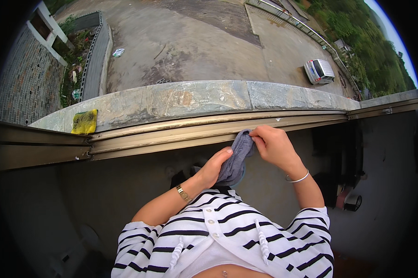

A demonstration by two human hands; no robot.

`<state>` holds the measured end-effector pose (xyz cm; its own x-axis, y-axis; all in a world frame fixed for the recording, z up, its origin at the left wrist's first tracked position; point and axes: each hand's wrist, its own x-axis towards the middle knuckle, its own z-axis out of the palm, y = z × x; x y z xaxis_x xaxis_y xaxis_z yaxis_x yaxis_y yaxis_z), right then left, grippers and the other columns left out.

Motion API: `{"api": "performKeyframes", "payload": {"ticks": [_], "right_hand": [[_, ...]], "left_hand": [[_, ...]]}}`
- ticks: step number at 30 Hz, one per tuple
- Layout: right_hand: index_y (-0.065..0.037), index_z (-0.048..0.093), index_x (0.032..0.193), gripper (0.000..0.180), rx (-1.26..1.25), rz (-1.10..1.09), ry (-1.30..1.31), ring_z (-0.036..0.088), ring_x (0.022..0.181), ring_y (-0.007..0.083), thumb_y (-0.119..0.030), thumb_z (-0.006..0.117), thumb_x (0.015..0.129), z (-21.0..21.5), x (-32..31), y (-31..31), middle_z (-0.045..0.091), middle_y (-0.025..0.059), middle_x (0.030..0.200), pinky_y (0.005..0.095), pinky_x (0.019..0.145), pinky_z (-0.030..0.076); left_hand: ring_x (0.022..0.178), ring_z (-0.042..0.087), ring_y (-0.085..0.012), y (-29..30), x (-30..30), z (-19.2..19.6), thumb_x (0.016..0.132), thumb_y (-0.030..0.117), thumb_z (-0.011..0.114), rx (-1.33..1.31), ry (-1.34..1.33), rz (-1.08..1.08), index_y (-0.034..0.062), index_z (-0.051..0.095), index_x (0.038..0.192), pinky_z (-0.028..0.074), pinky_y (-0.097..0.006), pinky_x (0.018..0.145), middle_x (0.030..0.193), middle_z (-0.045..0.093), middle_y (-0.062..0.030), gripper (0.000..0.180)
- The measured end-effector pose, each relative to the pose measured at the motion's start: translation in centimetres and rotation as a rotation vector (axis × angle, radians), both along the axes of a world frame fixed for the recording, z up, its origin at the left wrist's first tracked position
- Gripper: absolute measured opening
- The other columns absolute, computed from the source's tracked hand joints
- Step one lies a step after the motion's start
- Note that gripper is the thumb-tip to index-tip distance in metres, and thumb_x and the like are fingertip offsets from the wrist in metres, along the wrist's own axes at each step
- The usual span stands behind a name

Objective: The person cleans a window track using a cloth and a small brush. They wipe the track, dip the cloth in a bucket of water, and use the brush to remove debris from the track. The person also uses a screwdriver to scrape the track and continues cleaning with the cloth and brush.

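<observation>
A grey-blue cloth hangs bunched between my two hands, just on my side of the window track. My left hand grips its left side, with the thumb along the fabric. At the cloth's upper end, my right hand pinches it between thumb and fingertips. The track is a brownish metal sill with several long grooves and dirty marks. A yellow and black sponge lies on the stone ledge beyond the track, at its left end.
The grey stone ledge curves along the outer side of the track. Window frames stand at the left. Far below outside are a concrete yard, a silver van and a brick wall. Dark furniture stands indoors at the right.
</observation>
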<state>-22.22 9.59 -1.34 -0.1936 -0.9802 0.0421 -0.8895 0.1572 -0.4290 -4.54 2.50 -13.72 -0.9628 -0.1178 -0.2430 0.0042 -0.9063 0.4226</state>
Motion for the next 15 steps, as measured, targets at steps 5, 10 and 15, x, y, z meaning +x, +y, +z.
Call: {"api": "performKeyframes", "payload": {"ticks": [5,10,15], "right_hand": [[0.000,0.065,0.088,0.008,0.013,0.021,-0.169,0.064,0.071,0.0345,-0.004,0.064,0.081,-0.4,1.7,-1.9,0.066,0.0173,0.079,0.0379,0.065,0.052],[0.000,0.065,0.088,0.007,0.003,0.021,-0.227,0.064,0.071,0.0351,-0.003,0.064,0.082,-0.8,4.7,-3.7,0.065,0.0178,0.078,0.0381,0.064,0.051],[-0.001,0.064,0.087,0.006,-0.053,0.063,-0.226,0.064,0.072,0.0356,-0.005,0.064,0.082,-1.4,7.9,-5.6,0.065,0.0177,0.078,0.0394,0.065,0.051]], "left_hand": [[0.107,0.060,-0.0167,-0.8,2.7,0.1,0.103,0.022,0.036,-0.026,-0.014,0.070,-0.0039,0.047,0.132,0.047,-0.032,0.096,0.123,0.060,-0.0121,0.040],[0.112,0.058,-0.0176,-2.3,6.4,0.6,0.103,0.020,0.034,-0.070,0.001,0.131,-0.0048,0.044,0.134,0.045,-0.033,0.099,0.127,0.058,-0.0134,0.041],[0.113,0.057,-0.0165,-3.2,9.3,1.4,0.102,0.018,0.036,-0.030,-0.019,0.208,-0.0050,0.047,0.132,0.044,-0.031,0.099,0.125,0.058,-0.0118,0.039]]}}
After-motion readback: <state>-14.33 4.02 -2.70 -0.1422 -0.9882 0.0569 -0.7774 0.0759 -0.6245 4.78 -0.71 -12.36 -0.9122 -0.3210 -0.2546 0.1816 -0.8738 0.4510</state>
